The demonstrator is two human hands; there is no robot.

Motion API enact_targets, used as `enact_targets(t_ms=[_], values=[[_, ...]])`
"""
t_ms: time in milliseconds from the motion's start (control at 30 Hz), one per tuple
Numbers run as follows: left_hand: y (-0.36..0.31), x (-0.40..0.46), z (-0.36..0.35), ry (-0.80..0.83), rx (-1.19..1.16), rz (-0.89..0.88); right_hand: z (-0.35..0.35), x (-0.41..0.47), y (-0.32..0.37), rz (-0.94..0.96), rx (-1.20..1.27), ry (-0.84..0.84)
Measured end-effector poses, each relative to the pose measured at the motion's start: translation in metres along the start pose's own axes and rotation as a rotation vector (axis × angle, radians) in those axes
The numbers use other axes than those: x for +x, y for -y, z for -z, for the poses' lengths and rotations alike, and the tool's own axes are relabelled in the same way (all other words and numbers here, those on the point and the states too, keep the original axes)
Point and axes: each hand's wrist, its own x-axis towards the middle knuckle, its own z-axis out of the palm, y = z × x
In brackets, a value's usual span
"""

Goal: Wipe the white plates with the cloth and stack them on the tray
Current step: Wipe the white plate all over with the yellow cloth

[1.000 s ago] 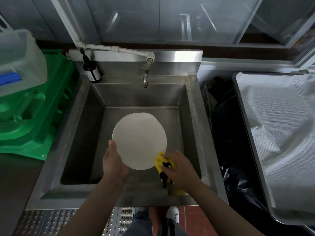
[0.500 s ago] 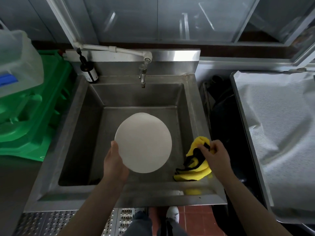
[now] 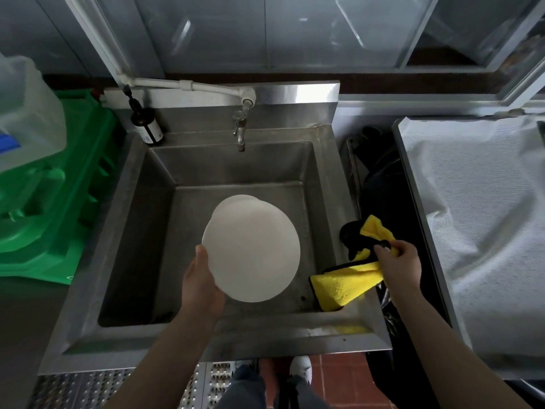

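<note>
Head view, round white plate (image 3: 252, 252), plain matte face, tilted

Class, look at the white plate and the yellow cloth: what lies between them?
In the head view, only bare steel sink wall and floor separate the white plate from the yellow cloth; they do not touch.

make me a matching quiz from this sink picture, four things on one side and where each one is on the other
Things:
1. white plate
2. yellow cloth
3. dark bottle
4. tap

Places:
a. back left corner of the sink ledge
b. in the left hand, over the basin
c. above the basin's back wall
d. in the right hand, at the sink's right edge

Pairs: 1-b, 2-d, 3-a, 4-c
</note>
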Motion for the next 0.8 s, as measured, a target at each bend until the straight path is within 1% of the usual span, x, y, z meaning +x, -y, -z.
enact_targets(t_ms=[100,167,300,400,467,600,667,800], values=[[0.002,0.001,-0.001,0.003,0.01,-0.006,-0.002,-0.001,-0.004,0.089,-0.059,0.013],[0.003,0.001,-0.002,0.011,0.018,-0.01,-0.003,-0.002,-0.005,0.148,-0.136,0.052],[0.005,0.0,-0.003,0.039,0.026,-0.033,-0.005,-0.002,-0.01,0.22,-0.356,0.162],[0.006,-0.001,-0.002,0.075,0.007,-0.054,-0.007,0.002,-0.019,0.266,-0.577,0.182],[0.007,0.0,-0.002,0.104,0.003,-0.066,-0.008,0.004,-0.025,0.294,-0.658,0.212],[0.01,0.001,-0.002,0.147,-0.002,-0.086,-0.005,0.004,-0.028,0.292,-0.675,0.243],[0.01,-0.001,-0.003,0.165,0.015,-0.091,-0.001,-0.003,-0.019,0.288,-0.665,0.246],[0.011,-0.001,-0.002,0.182,0.04,-0.099,0.0,-0.014,-0.005,0.342,-0.699,0.208]])
